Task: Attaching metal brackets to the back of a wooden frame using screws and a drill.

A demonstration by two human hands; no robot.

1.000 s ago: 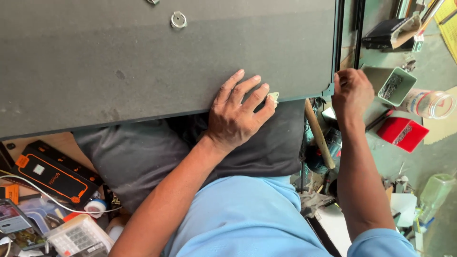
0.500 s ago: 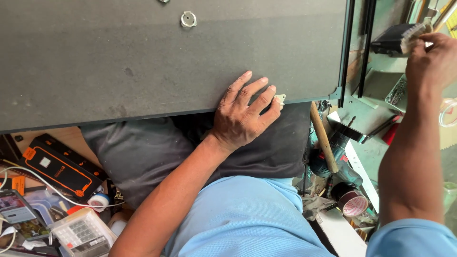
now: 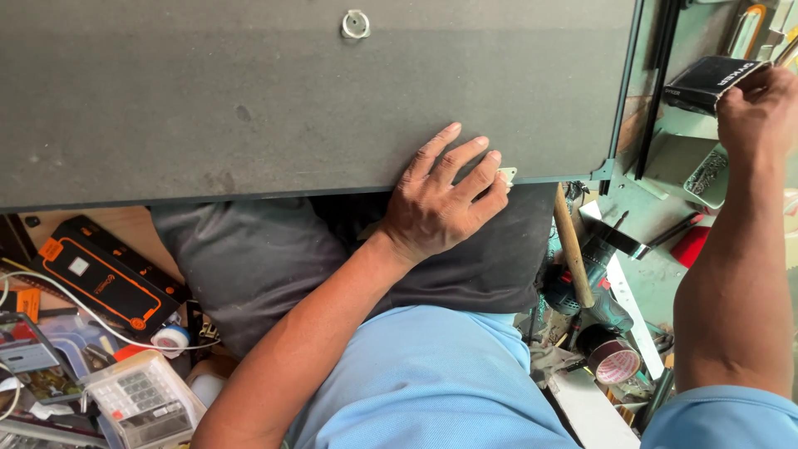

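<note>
Soft, even daylight fills the scene, brighter toward the far right, where the pale green surface looks slightly washed out. The large dark panel (image 3: 249, 91) reads matte with faint dusty smudges and no glare. Deep shadow sits beneath its near edge. The right hand (image 3: 761, 108) is slightly soft at the frame edge; the left hand (image 3: 440, 199) is sharp.

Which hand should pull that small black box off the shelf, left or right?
Right. The right hand already touches the small black box, while the left hand lies flat on the dark panel, probably steadying it.
</note>
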